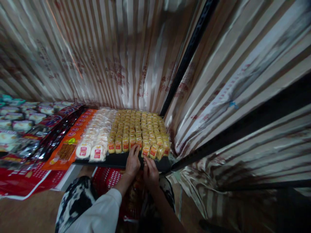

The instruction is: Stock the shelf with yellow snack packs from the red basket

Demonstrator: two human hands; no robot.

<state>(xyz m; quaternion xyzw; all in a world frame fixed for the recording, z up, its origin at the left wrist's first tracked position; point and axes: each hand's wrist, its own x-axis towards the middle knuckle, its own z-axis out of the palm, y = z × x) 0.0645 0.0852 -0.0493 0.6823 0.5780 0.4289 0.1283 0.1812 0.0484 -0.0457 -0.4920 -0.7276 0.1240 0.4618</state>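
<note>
Rows of small yellow wrapped cakes (125,142) with red labels stand packed together at the right end of a dark shelf (114,158). My left hand (133,163) is at the front row, its fingers pressed together against one wrapped cake. Just right of it, my right hand (151,171) is closed, thumb and forefinger pinching at the lower edge of a front wrapped cake (146,150). A few packets at the right front corner lean out of line. The exact hold of the fingertips is small and dim.
Left of the cakes lie round white wrapped biscuits (83,150), an orange snack bag (63,147), dark shiny packs (57,129) and white packets (21,125). A black shelf post (187,61) rises behind. Striped plastic sheeting (116,48) hangs around. Red packages (108,178) sit below.
</note>
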